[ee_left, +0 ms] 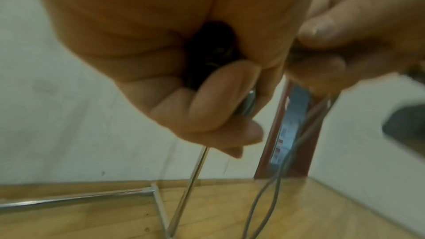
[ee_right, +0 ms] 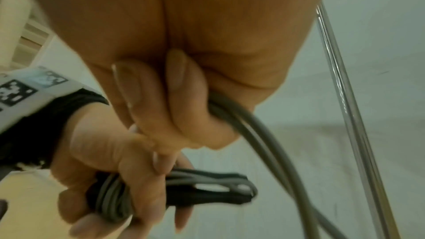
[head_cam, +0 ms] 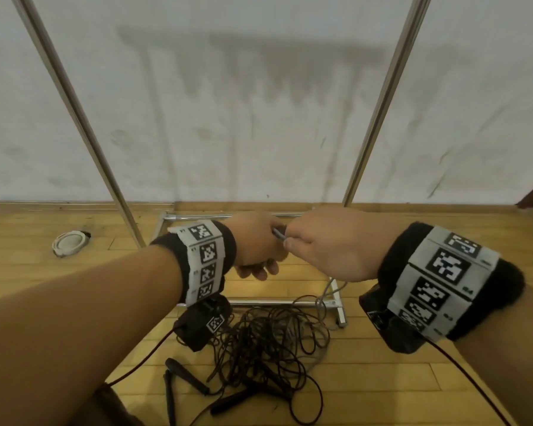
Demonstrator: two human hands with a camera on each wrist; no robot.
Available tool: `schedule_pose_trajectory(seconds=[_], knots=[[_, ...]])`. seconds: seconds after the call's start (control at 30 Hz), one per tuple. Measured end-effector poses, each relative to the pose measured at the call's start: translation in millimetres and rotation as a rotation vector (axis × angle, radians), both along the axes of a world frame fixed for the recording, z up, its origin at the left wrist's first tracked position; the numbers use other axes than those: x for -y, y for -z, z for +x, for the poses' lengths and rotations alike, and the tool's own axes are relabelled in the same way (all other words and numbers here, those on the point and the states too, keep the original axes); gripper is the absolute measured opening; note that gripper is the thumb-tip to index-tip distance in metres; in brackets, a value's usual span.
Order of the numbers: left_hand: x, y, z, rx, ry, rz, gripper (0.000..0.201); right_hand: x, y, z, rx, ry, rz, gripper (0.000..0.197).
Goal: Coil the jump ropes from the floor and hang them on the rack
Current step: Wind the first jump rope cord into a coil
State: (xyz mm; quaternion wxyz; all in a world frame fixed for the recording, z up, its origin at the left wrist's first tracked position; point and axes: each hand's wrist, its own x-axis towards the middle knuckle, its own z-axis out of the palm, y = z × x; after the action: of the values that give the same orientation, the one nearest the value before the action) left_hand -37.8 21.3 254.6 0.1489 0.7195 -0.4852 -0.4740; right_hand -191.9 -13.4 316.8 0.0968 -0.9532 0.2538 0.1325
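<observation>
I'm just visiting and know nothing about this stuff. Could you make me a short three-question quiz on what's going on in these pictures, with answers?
1. True or false: the left hand holds nothing.
2. Which colour is the rope that runs out of the right hand? A) grey B) red C) yellow
3. Fill in: the tangle of dark ropes lies on the ____ in front of the rack.

Key:
1. False. It grips a wound bundle of grey rope and black handles.
2. A, grey.
3. Floor. Nothing shows hanging on the rack's visible poles.
</observation>
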Motion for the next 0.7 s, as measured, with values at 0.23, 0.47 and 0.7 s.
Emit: schedule_pose_trajectory(seconds=[0.23, 0.47, 0.7], knots=[[-6, -10, 25, -0.386, -0.168, -0.200, 0.018, 19, 10, -7, 0.221, 0.241, 0.228, 0.029], [-10, -17, 23, -0.594, -0.381, -0.246, 0.039, 21, 18, -11, 0.398, 0.326, 0.525, 0.027], [-10, -24, 29, -0.688, -0.485, -0.325, 0.028, 28, 20, -16, 0.433, 0.292, 0.557, 0.033]])
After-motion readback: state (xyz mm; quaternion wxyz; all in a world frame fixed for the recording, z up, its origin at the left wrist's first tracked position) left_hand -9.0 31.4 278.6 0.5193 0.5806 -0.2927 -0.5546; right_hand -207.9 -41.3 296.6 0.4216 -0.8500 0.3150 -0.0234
